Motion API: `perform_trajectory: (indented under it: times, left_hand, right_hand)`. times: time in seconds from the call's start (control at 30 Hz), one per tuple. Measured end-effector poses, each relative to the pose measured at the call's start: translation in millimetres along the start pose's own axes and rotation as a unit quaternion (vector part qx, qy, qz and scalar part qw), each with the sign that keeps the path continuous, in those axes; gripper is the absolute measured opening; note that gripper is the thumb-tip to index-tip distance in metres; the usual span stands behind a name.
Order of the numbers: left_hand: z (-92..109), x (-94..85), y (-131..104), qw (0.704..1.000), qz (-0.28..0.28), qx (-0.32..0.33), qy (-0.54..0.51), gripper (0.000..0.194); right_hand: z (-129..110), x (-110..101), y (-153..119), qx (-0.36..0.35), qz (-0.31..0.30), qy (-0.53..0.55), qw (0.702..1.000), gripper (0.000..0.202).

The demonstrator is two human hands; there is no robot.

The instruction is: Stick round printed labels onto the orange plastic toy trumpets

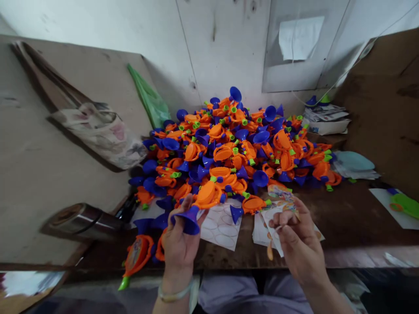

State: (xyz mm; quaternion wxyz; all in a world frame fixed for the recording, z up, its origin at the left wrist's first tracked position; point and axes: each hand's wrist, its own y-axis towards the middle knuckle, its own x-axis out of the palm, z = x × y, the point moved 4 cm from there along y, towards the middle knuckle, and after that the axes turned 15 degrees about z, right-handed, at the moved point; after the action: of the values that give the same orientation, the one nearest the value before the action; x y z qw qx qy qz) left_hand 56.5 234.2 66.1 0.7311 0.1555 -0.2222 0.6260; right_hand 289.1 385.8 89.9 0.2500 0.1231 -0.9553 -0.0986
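Observation:
My left hand (pixel 181 244) is closed round a toy trumpet (pixel 209 195) with an orange body, blue bell and green mouthpiece. The trumpet's flat orange oval faces up, and its bell points toward me. To the right, my right hand (pixel 301 242) has its fingers pinched together at a white sticker sheet (pixel 273 224) with colourful printing. The sheet looks lifted and curled, and the fingers partly hide it. Under it lies a stack of paper sheets (pixel 259 231). Another toy trumpet (pixel 253 203) rests just behind the stack.
A large heap of toy trumpets (pixel 225 148) fills the back of the table. One trumpet with a printed oval (pixel 135 255) lies at the left front edge. A sheet with oval outlines (pixel 221 226) lies between my hands. A steel flask (pixel 81 220) is at left, a green toy part (pixel 406 205) at right.

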Motion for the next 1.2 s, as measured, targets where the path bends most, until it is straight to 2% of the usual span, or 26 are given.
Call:
perform_trajectory:
  times: [0.07, 0.13, 0.23, 0.3, 0.37, 0.4, 0.5, 0.57, 0.67, 0.77, 0.97, 1.2]
  left_hand:
    - [7.1, 10.9, -17.8, 0.993, -0.071, -0.083, -0.046, 0.034]
    - [6.2, 23.0, -41.2, 0.972, -0.157, -0.164, -0.063, 0.031]
    - [-5.7, 36.6, -75.0, 0.929, -0.226, -0.275, -0.097, 0.033]
    - [-13.8, 44.8, -90.1, 0.916, -0.239, -0.298, -0.121, 0.056]
    - [-20.8, 52.5, -98.7, 0.925, -0.240, -0.273, -0.110, 0.078]
    - [-23.9, 55.0, -100.4, 0.939, -0.224, -0.246, -0.090, 0.081]
    - [-30.4, 54.7, -100.2, 0.977, -0.137, -0.164, -0.016, 0.063]
    - [-31.1, 51.5, -99.7, 0.987, -0.115, -0.116, 0.008, 0.052]
    - [-27.5, 47.5, -99.3, 0.987, -0.157, -0.019, 0.026, 0.035]
    - [-24.2, 46.0, -98.9, 0.980, -0.190, 0.054, 0.035, 0.033]
    - [-15.8, 54.6, -98.3, 0.977, -0.198, 0.068, 0.037, 0.039]
    - [-10.8, 57.7, -97.1, 0.977, -0.185, 0.087, 0.054, 0.031]
  right_hand:
    - [-4.9, 18.8, 2.7, 0.033, -0.059, 0.033, 0.997, 0.046]
    - [-7.9, 33.3, 3.2, 0.064, -0.092, 0.052, 0.992, 0.049]
    - [-6.7, 42.7, 3.2, 0.111, -0.070, 0.083, 0.988, 0.047]
    - [-3.7, 42.9, 3.0, 0.128, -0.036, 0.092, 0.987, 0.042]
    - [-0.8, 41.9, 1.9, 0.130, -0.013, 0.081, 0.988, 0.042]
    - [0.4, 42.0, 0.9, 0.129, -0.008, 0.072, 0.989, 0.045]
    - [2.2, 44.7, -3.3, 0.126, -0.011, 0.066, 0.990, 0.058]
    - [1.1, 45.8, -6.0, 0.105, -0.001, 0.062, 0.993, 0.068]
    - [-2.8, 43.5, -9.4, 0.050, 0.043, 0.017, 0.998, 0.075]
    - [-5.3, 41.5, -12.7, 0.025, 0.067, -0.024, 0.997, 0.075]
    - [-5.9, 41.3, -16.1, 0.005, 0.067, -0.067, 0.995, 0.069]
    - [-5.0, 41.0, -16.6, 0.004, 0.063, -0.076, 0.995, 0.067]
